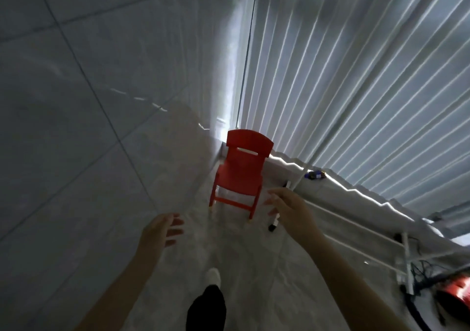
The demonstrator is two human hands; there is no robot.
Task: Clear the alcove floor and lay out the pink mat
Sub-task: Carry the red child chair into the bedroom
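The tiled wall fills the left side and the long blinds hang down the right, letting thin lines of light through their slats. Between them the pale floor runs into the far corner of the alcove, and there the red chair stands upright on its four legs, its back toward the corner and its seat facing me. Along the floor's right edge, under the blinds, a low ledge carries a white rail frame lying at an angle, with dark cables tangled near its lower end and something red, too blurred to name, just beyond them at the right border. A small blue toy car sits on the ledge near the chair. My left hand reaches forward over the floor with its fingers loose and spread, holding nothing, well short of the chair. My right hand is out beside the chair's front right leg, pinching a marker pen that hangs down from my fingers with its dark cap lowest. Below my arms, one leg in dark trousers and a white sock steps onto the floor. I cannot see the pink mat anywhere here.
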